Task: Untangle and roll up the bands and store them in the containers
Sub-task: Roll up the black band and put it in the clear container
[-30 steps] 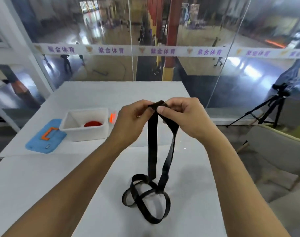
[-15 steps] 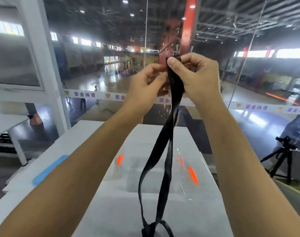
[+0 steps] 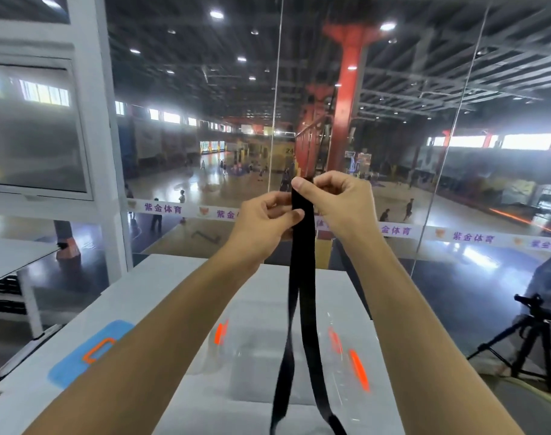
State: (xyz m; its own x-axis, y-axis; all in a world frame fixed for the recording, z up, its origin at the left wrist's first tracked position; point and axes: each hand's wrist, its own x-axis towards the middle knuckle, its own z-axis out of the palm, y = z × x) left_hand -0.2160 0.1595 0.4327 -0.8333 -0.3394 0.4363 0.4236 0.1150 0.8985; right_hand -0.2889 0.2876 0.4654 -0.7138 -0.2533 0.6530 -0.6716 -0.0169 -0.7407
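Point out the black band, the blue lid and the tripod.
black band [image 3: 303,277]: head view, on the hanging strap below the hands.
blue lid [image 3: 79,364]: head view, on its blue face beside the orange handle.
tripod [image 3: 529,337]: head view, on its upper stem.

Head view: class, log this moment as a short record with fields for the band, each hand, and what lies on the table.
band: black band, held up at its top, two strands hanging down
left hand: pinching the band's top
right hand: pinching the band's top
table: blue lid with orange handle, clear container
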